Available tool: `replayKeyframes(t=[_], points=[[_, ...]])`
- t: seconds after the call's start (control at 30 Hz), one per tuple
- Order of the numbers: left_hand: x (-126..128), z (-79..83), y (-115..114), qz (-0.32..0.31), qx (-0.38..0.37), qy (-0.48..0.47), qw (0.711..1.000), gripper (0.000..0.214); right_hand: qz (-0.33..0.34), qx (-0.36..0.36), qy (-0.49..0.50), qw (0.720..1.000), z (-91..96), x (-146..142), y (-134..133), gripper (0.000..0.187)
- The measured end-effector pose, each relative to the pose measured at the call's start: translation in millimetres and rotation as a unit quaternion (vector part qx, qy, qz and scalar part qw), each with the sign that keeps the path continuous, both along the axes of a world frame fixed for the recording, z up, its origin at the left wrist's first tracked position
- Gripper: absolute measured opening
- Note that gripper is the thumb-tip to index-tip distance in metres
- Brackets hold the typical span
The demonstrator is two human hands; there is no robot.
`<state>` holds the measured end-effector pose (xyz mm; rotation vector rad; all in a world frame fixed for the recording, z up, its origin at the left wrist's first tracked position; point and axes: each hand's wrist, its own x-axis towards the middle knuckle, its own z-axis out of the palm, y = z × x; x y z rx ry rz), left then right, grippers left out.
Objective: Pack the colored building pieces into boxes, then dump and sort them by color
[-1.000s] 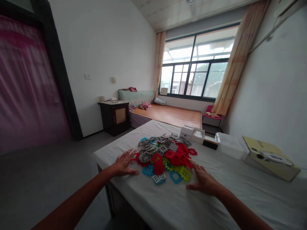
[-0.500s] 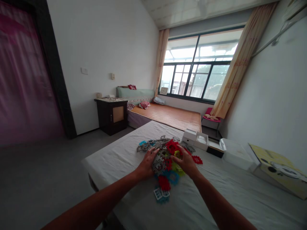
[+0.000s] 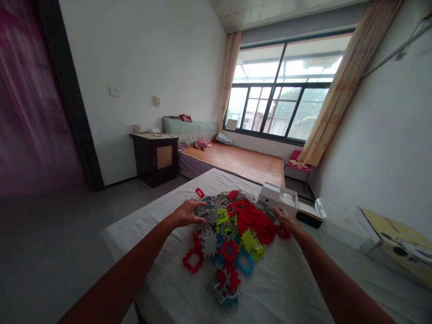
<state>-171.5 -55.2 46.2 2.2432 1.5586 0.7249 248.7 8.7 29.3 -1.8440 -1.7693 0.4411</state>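
A loose heap of notched, interlocking plastic building tiles lies on the white cloth of the table point(image 3: 148, 225). Red tiles point(image 3: 254, 222) lie thick on its right side, and yellow-green tiles point(image 3: 249, 240) show in the middle. Grey tiles point(image 3: 209, 243) are mostly on the left, with a blue tile point(image 3: 245, 261) nearer me. My left hand point(image 3: 189, 212) is at the heap's left edge, thumb and fingers apart beside grey tiles. At the right edge, my right hand point(image 3: 286, 221) has its fingers stretched out next to a red tile, holding nothing visible.
Right of the heap stand white boxes point(image 3: 272, 192), a black-edged open box point(image 3: 310, 215), a clear plastic bin point(image 3: 342, 225) and a yellow box point(image 3: 400, 240). Beyond the table is a bed point(image 3: 232, 159), with a dark cabinet point(image 3: 155, 157) at its left.
My hands have moved apart, left hand leftward and right hand rightward. The tiles between them have spread into a wider heap, with red ones now at the lower left too.
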Motion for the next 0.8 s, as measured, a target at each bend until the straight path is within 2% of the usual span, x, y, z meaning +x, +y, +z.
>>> replayKeyframes(t=[0.07,0.13,0.2,0.27,0.33,0.37,0.43,0.53,0.63,0.7,0.8], points=[[7,-22.6,9,0.069,0.033,-0.01,0.997,0.063,-0.033,-0.03,-0.012,0.999,-16.2,-5,-3,0.078],[22,-44.2,12,0.138,0.029,-0.009,0.99,0.064,-0.039,-0.044,-0.015,0.998,-27.9,-20,-5,0.08],[35,-56.9,12,0.161,0.031,0.005,0.986,0.065,-0.022,-0.046,-0.01,0.999,-34.4,-38,-8,0.083],[38,-56.7,11,0.129,0.051,0.008,0.99,0.064,0.005,-0.043,0.003,0.999,-37.7,-53,-12,0.088],[23,-45.1,15,0.1,0.072,-0.007,0.992,0.056,0.027,-0.038,0.017,0.999,-39.9,-61,-16,0.089],[10,-37.2,19,0.114,0.087,-0.019,0.99,0.051,0.032,-0.038,0.018,0.999,-40.9,-62,-18,0.088],[-19,-23.3,28,0.187,0.089,-0.01,0.978,0.045,0.027,-0.044,0.012,0.999,-42.0,-61,-19,0.084],[-44,-20.7,43,0.196,0.06,0.003,0.979,0.04,0.004,-0.05,0.013,0.999,-38.8,-63,-20,0.084],[-25,-37.9,54,0.153,0.037,0.012,0.987,0.04,0.021,-0.037,0.105,0.994,-29.8,-72,-19,0.081],[0,-50.2,57,0.121,0.034,0.014,0.992,0.042,0.032,-0.036,0.205,0.978,-23.3,-80,-20,0.076],[31,-59.5,54,0.101,0.035,0.005,0.994,0.052,0.001,-0.039,0.316,0.948,-15.8,-92,-25,0.072]])
